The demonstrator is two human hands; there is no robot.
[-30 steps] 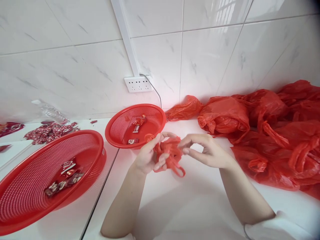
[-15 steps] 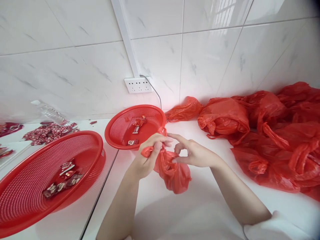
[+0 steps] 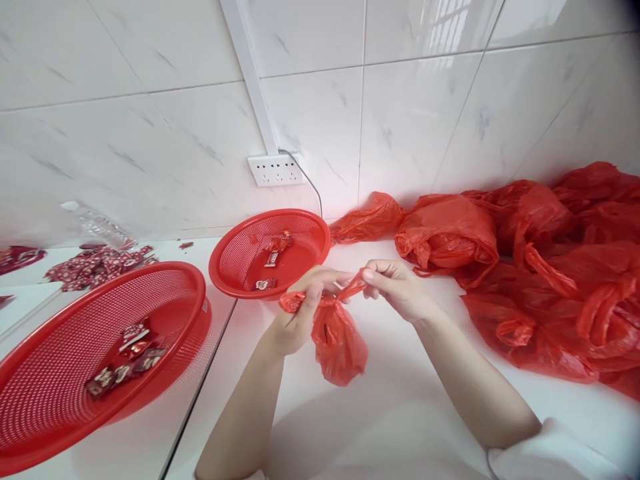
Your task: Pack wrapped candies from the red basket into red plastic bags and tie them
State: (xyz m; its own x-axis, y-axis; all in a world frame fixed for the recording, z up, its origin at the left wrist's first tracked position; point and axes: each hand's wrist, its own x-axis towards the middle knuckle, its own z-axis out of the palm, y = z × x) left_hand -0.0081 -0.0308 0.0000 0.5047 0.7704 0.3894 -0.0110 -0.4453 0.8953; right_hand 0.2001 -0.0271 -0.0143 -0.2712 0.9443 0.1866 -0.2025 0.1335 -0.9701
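A small red plastic bag (image 3: pixel 340 347) hangs between my hands over the white table, its neck gathered and its body bulging below. My left hand (image 3: pixel 303 310) is closed on one handle of the bag, and a loop of red plastic sticks out to the left of the thumb. My right hand (image 3: pixel 393 283) pinches the other handle between thumb and fingers, pulling it out to the right. Just behind my left hand stands a small red basket (image 3: pixel 227 277) with a few wrapped sweets (image 3: pixel 271 259) in it.
A large red basket (image 3: pixel 45 363) with several wrapped sweets stands at the left. Behind it are a heap of sweets (image 3: pixel 95 265) and a clear bottle (image 3: pixel 103 227). Filled red bags (image 3: pixel 450 233) line the right side. A socket strip (image 3: pixel 276 171) is on the wall.
My right hand has moved up and slightly right and now grips a handle, which is stretched out between the hands. The bag's body has shifted a little left.
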